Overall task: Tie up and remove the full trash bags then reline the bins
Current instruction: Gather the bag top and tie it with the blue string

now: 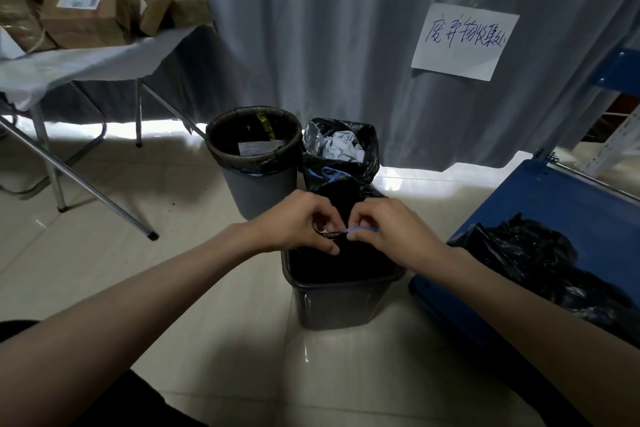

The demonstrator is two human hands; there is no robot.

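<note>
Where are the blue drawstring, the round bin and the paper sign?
blue drawstring (360, 228): head view, on the strand pinched at the right hand's fingertips.
round bin (258, 189): head view, on its grey outer wall.
paper sign (464, 42): head view, on the middle of the sheet.

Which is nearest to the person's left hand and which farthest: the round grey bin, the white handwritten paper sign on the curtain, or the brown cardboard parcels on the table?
Measured from the left hand:
1. Round grey bin, just beyond the hand on the floor.
2. White handwritten paper sign, up on the curtain to the right.
3. Brown cardboard parcels, far left on the table.
</note>
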